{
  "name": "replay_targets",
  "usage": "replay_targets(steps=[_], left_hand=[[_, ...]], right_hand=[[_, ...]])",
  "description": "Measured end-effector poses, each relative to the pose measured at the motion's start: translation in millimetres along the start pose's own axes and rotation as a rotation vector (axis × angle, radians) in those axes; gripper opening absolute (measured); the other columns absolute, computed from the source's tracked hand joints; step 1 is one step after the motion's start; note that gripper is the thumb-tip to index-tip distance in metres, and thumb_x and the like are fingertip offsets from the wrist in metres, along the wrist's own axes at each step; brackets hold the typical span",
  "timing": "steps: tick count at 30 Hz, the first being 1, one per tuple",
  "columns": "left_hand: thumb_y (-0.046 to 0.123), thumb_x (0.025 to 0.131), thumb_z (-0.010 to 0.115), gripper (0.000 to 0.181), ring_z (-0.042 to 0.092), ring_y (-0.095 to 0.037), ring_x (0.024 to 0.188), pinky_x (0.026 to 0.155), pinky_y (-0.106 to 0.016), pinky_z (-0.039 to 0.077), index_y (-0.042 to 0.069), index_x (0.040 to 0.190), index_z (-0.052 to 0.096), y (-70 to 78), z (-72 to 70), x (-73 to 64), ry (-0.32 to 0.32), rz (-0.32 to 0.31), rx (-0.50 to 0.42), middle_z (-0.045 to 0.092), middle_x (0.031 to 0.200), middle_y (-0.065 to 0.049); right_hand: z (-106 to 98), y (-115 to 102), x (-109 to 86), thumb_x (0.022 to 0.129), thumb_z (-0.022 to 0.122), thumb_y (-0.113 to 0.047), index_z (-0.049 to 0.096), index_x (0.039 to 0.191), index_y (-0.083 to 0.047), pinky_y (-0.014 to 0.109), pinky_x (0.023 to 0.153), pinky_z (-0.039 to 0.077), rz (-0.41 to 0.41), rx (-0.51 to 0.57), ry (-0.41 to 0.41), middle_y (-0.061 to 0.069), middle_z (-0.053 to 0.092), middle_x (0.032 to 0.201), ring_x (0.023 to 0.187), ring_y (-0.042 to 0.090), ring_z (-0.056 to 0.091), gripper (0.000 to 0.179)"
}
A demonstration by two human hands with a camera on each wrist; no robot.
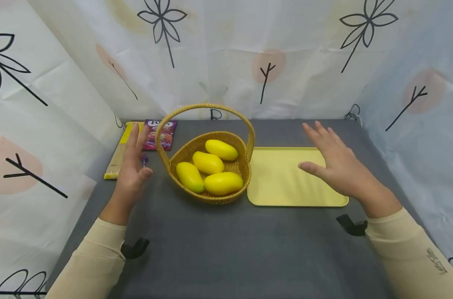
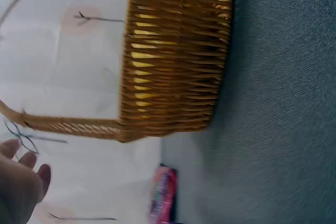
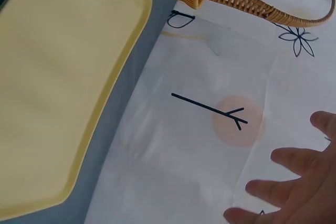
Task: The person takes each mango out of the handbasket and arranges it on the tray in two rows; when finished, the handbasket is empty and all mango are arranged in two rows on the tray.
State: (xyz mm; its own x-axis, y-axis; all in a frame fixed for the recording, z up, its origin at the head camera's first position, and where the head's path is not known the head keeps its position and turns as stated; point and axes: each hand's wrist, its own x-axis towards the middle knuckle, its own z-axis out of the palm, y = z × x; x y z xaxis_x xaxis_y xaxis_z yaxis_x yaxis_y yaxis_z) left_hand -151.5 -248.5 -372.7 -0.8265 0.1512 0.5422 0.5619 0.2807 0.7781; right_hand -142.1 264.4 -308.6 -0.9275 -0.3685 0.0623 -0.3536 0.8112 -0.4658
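A woven basket (image 1: 215,201) with a tall arched handle stands on the grey table, holding several yellow mangoes (image 1: 223,183). To its right lies a pale yellow tray (image 1: 276,176), with only its bare surface showing. My left hand (image 1: 131,174) is held up left of the basket, fingers straight, touching nothing. Over the tray's right part hovers my right hand (image 1: 336,170), its fingers spread and nothing in them. In the left wrist view the basket's woven side (image 2: 173,61) shows yellow through its gaps, with the fingers (image 2: 23,182) at the lower left.
Behind my left hand lie a yellow packet (image 1: 118,160) and a purple packet (image 1: 163,135), partly hidden. A small purple item (image 1: 144,159) shows beside my left thumb. White patterned curtains (image 1: 226,58) enclose the table's back and sides.
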Motion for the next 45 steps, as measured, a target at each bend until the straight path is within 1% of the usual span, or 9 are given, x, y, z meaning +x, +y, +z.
replay_targets(steps=[3, 6, 10, 16, 20, 32, 37, 41, 45], left_hand=[[0.071, 0.094, 0.072, 0.112, 0.023, -0.029, 0.161, 0.128, -0.045, 0.019, 0.023, 0.177, 0.014, -26.0, 1.5, 2.4, -0.004, -0.102, -0.211, 0.033, 0.175, -0.005], [0.062, 0.096, 0.077, 0.106, 0.025, -0.035, 0.160, 0.128, -0.051, 0.022, 0.023, 0.176, 0.019, -53.0, 5.5, 4.5, -0.033, -0.145, -0.385, 0.034, 0.174, -0.011], [0.052, 0.101, 0.076, 0.095, 0.022, -0.039, 0.161, 0.129, -0.058, 0.018, 0.020, 0.175, 0.026, -80.0, 12.4, 4.2, -0.121, -0.164, -0.437, 0.030, 0.176, -0.015], [0.009, 0.103, 0.075, 0.077, 0.038, -0.035, 0.153, 0.121, -0.032, 0.036, 0.008, 0.169, 0.035, -98.0, 23.3, -5.4, -0.212, -0.330, -0.367, 0.038, 0.170, -0.018], [-0.006, 0.096, 0.078, 0.075, 0.048, -0.032, 0.135, 0.110, -0.024, 0.045, 0.000, 0.160, 0.038, -104.8, 26.7, -13.0, -0.218, -0.425, -0.304, 0.044, 0.157, -0.024], [-0.003, 0.095, 0.083, 0.077, 0.049, -0.030, 0.133, 0.109, -0.019, 0.043, -0.004, 0.155, 0.035, -95.7, 40.5, -24.8, -0.049, -0.461, -0.189, 0.046, 0.156, -0.020], [-0.009, 0.091, 0.085, 0.075, 0.044, -0.032, 0.146, 0.112, -0.020, 0.042, -0.007, 0.146, 0.033, -93.0, 55.5, -32.1, 0.072, -0.402, -0.188, 0.043, 0.163, -0.016], [-0.015, 0.089, 0.082, 0.070, 0.041, -0.037, 0.149, 0.110, -0.020, 0.044, -0.011, 0.138, 0.033, -89.5, 61.5, -33.1, 0.108, -0.363, -0.196, 0.039, 0.167, -0.019], [-0.016, 0.093, 0.077, 0.070, 0.046, -0.037, 0.141, 0.105, -0.019, 0.045, -0.008, 0.149, 0.037, -92.3, 60.9, -29.2, 0.121, -0.386, -0.215, 0.042, 0.162, -0.022]], right_hand=[[0, 3, 1.1, 0.110, 0.061, -0.050, 0.008, 0.177, -0.028, 0.082, 0.118, 0.002, -0.066, 0.112, 0.024, 0.005, -0.001, 0.182, 0.164, 0.041, -0.004, 0.089], [3, 5, 3.2, 0.111, 0.057, -0.054, 0.010, 0.177, -0.028, 0.077, 0.121, 0.005, -0.132, 0.208, 0.062, 0.004, 0.004, 0.182, 0.165, 0.037, 0.003, 0.085], [9, 8, 7.6, 0.111, 0.049, -0.064, 0.012, 0.177, -0.030, 0.074, 0.123, 0.007, -0.180, 0.319, 0.101, 0.001, 0.009, 0.181, 0.164, 0.033, 0.007, 0.083], [21, 10, 12.8, 0.107, 0.046, -0.074, 0.014, 0.177, -0.029, 0.077, 0.121, 0.009, -0.190, 0.503, 0.108, 0.000, 0.010, 0.181, 0.164, 0.035, 0.009, 0.089], [30, 12, 16.8, 0.106, 0.050, -0.073, 0.014, 0.177, -0.027, 0.075, 0.122, 0.007, -0.189, 0.583, 0.090, 0.003, 0.010, 0.181, 0.164, 0.035, 0.009, 0.092], [58, 6, 34.2, 0.102, 0.051, -0.079, 0.017, 0.177, -0.022, 0.076, 0.120, 0.014, -0.204, 0.629, 0.076, 0.006, 0.019, 0.179, 0.160, 0.040, 0.019, 0.100], [70, -3, 43.8, 0.100, 0.050, -0.083, 0.020, 0.177, -0.022, 0.075, 0.120, 0.020, -0.244, 0.622, 0.068, 0.005, 0.023, 0.178, 0.158, 0.040, 0.026, 0.103], [81, -12, 52.4, 0.100, 0.050, -0.082, 0.021, 0.176, -0.020, 0.073, 0.120, 0.023, -0.281, 0.637, 0.040, 0.005, 0.025, 0.178, 0.158, 0.038, 0.029, 0.102], [91, -24, 62.7, 0.097, 0.051, -0.085, 0.022, 0.176, -0.019, 0.069, 0.120, 0.027, -0.308, 0.647, 0.007, 0.004, 0.027, 0.177, 0.156, 0.035, 0.033, 0.107]])
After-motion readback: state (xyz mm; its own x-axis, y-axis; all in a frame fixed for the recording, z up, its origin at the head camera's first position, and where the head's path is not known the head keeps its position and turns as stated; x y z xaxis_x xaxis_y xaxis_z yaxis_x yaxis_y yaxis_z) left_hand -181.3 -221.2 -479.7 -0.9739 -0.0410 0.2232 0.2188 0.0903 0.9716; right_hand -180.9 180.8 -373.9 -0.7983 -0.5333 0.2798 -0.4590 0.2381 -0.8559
